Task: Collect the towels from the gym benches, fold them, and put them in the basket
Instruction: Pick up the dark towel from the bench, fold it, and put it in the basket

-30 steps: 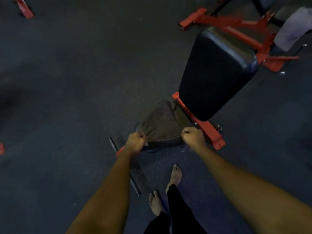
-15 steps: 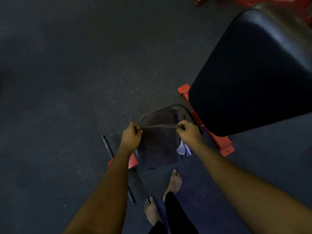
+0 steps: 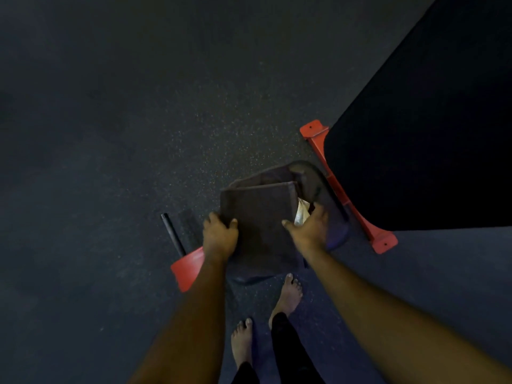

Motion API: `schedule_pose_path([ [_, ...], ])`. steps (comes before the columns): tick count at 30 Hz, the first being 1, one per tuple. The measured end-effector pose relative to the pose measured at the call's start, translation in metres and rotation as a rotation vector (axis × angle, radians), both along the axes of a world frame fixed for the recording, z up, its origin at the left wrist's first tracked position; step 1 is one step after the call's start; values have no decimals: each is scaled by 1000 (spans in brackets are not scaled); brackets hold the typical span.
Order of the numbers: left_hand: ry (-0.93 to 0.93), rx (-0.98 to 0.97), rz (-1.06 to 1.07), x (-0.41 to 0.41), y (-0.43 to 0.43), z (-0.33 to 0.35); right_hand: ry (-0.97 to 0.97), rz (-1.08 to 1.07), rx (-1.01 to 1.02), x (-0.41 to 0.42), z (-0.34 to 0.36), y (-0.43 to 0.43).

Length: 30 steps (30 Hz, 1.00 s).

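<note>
A dark brown towel [image 3: 263, 217] lies folded double on the small seat pad [image 3: 310, 176] of a gym bench, its folded edge on the far side. My left hand [image 3: 220, 236] grips the towel's left edge, thumb on top. At the right edge, my right hand [image 3: 309, 231] holds the towel with its thumb on the cloth and its fingers curled round the side. Something pale and shiny [image 3: 300, 216] shows just beyond my right fingers. No basket is in view.
The bench's large black back pad [image 3: 429, 134] fills the upper right, above a red frame bar [image 3: 335, 189] with a foot [image 3: 383, 243]. A red foot [image 3: 187, 268] and a black bar [image 3: 173, 234] lie left. My bare feet [image 3: 288, 295] stand on dark rubber floor [image 3: 110, 134].
Both hands folded the towel's near half over and slid down to its side edges. The view has moved closer to the bench.
</note>
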State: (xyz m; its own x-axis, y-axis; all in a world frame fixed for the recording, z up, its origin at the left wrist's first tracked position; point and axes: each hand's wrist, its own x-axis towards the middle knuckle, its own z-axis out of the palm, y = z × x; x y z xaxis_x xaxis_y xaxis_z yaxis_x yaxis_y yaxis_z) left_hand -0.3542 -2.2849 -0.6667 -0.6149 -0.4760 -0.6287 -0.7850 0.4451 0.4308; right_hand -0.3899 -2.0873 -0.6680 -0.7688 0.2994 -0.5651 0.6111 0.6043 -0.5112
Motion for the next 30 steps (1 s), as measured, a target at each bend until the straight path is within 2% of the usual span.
schedule_pose_path([
  [5, 177, 139, -110, 0, 6, 7, -87, -24, -87, -1, -2, -8],
  [7, 175, 49, -184, 6, 8, 9, -5, 37, 42, 8, 5, -10],
  [10, 225, -211, -247, 15, 8, 20, 150, 174, 263, 18, 21, -12],
  [11, 255, -196, -288, 16, 6, 20, 162, 247, 263, 14, 24, -12],
  [14, 286, 142, -321, 13, -2, 22, 37, 373, 150, -6, 25, -15],
  [17, 271, 226, -336, 13, -7, 33, -63, 193, 89, -14, 20, -16],
  [23, 320, 218, -170, -14, -6, 48, 424, 207, 228, -16, 31, -9],
  [24, 306, 190, -149, -23, -6, 45, 407, 233, 259, -27, 32, -8],
  [26, 215, 153, -125, -38, -7, 32, 193, 274, 270, -47, 25, -6],
  [28, 7, 72, -152, -41, -6, 15, -66, 198, 220, -53, 18, -4],
  [30, -134, -32, -138, -31, 2, 5, -154, 84, 183, -39, 12, -5],
])
